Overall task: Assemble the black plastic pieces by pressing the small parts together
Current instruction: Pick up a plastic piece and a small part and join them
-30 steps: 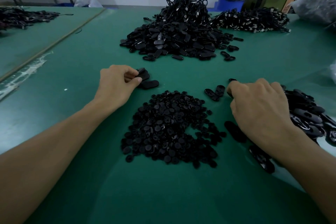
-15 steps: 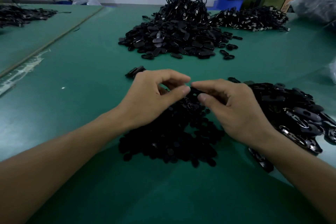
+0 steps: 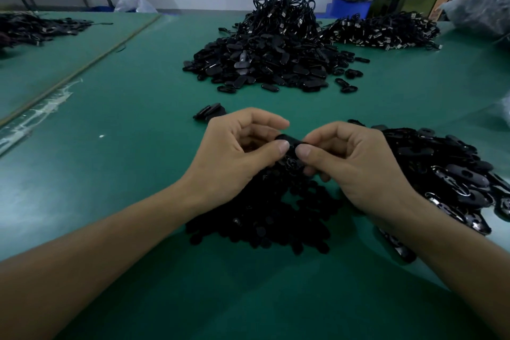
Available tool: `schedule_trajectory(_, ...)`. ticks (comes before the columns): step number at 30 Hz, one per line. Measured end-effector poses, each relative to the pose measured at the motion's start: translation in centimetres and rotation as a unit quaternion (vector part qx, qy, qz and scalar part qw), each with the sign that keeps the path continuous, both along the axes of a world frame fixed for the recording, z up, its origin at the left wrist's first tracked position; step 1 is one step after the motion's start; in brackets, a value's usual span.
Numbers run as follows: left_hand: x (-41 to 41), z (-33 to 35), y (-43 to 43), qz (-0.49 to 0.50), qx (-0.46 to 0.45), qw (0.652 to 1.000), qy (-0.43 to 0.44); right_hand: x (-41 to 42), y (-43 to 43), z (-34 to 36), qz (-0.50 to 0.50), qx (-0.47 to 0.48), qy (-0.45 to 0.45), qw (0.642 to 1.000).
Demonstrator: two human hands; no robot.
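Meeting above the green table (image 3: 116, 174), the left hand (image 3: 234, 160) and right hand (image 3: 358, 168) both pinch one small black piece (image 3: 289, 141) between thumb and curled fingers, thumbs almost touching. Beneath them lies a pile of small round parts (image 3: 262, 223); a pile of oval pieces (image 3: 452, 171) sits just to the right, a larger heap (image 3: 262, 58) farther back. A few loose pieces (image 3: 209, 113) lie just beyond the left hand.

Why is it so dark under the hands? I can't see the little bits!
Head view: dim room light; the left hand and right hand cast shadow over the pile of small parts, which merges into one dark mass; the black piece they pinch is barely distinct.
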State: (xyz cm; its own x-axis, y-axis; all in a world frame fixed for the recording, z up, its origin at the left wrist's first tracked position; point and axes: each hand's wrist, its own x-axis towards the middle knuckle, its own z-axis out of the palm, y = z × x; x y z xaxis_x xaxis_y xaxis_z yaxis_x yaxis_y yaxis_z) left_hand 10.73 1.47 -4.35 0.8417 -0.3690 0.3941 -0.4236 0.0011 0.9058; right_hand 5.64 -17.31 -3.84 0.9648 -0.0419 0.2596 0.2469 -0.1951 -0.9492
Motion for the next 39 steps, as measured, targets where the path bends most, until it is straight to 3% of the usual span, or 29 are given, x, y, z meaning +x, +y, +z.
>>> schedule_trajectory(3, -0.1, 0.2, -0.1, -0.007, -0.037, 0.999, 0.028, -0.2, 0.4, 0.0, 0.040, 0.101, 0.035, 0.994)
schedule_trajectory(6, -0.4, 0.1, -0.2, -0.024, -0.009, 0.999, 0.020, -0.4, 1.0, 0.0, 0.071, 0.203, 0.069, 0.974)
schedule_trajectory(9, -0.4, -0.1, -0.2, -0.012, 0.015, 1.000, 0.004, -0.5, 1.3, 0.0, 0.069, 0.230, 0.082, 0.967)
schedule_trajectory(11, -0.2, -0.2, -0.1, 0.002, 0.022, 1.000, -0.004, -0.5, 1.3, 0.0, 0.042, 0.148, 0.064, 0.986)
schedule_trajectory(14, -0.1, -0.4, -0.1, 0.030, 0.042, 0.998, -0.024, -0.7, 1.0, -0.2, -0.023, -0.073, -0.010, 0.997)
schedule_trajectory(17, 0.1, -0.5, -0.1, 0.033, 0.016, 0.999, -0.012, -1.0, 0.7, -0.3, -0.051, -0.270, -0.051, 0.960)
schedule_trajectory(20, 0.0, -0.5, 0.1, 0.031, 0.015, 0.999, -0.011, -1.0, 0.6, -0.7, -0.022, -0.433, -0.026, 0.901)
schedule_trajectory(31, 0.3, -0.6, 0.8, 0.060, 0.074, 0.994, -0.052, -0.8, 0.8, -0.9, -0.019, -0.433, -0.061, 0.899)
schedule_trajectory(39, 0.8, -0.7, 1.2, 0.098, 0.074, 0.992, -0.040, -0.9, 0.9, -0.6, -0.056, -0.344, -0.123, 0.929)
